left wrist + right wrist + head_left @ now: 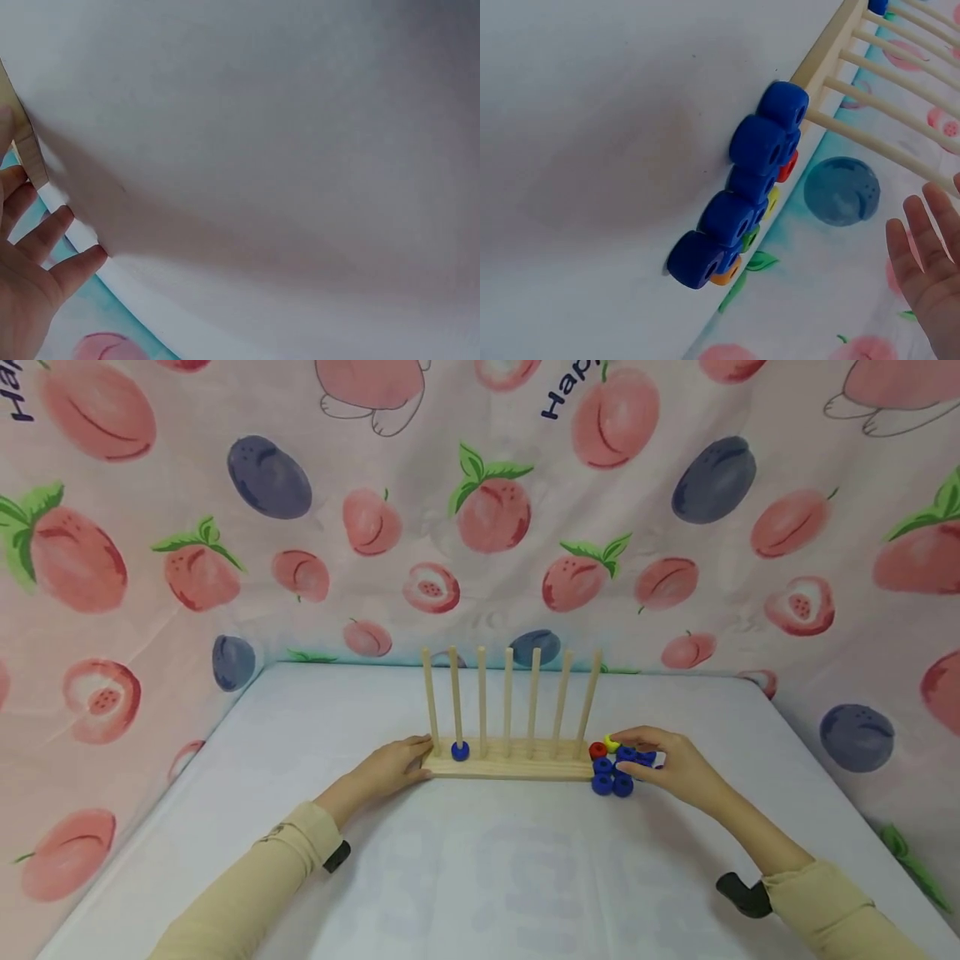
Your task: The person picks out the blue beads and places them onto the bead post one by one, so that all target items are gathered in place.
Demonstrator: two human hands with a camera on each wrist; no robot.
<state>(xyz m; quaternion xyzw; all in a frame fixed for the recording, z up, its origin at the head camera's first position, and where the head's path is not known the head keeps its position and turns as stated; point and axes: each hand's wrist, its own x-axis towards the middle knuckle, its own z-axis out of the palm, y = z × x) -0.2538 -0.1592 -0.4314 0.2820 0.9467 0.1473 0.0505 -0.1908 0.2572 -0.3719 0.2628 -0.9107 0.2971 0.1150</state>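
Observation:
A light wooden rack (pixel 510 768) with several upright pegs stands on the white table. One blue bead (pixel 460 751) sits low on its second peg from the left. At the rack's left end my left hand (pixel 393 766) grips the base, thumb in front and fingers behind; the left wrist view catches that hand (pixel 37 277) and the base's corner (pixel 30 157). Beside the right end lies a group of blue beads (pixel 756 144), with red (pixel 787 166), yellow (pixel 772 201), green (pixel 750 238) and orange (pixel 726 271) ones. My right hand (pixel 678 768) hovers over them, fingers extended, thumb apart.
A fruit-print cloth (pixel 480 585) hangs behind the table and along both sides. The white tabletop (pixel 510 868) stretches in front of the rack. Dark straps (pixel 744 895) show near both sleeve cuffs.

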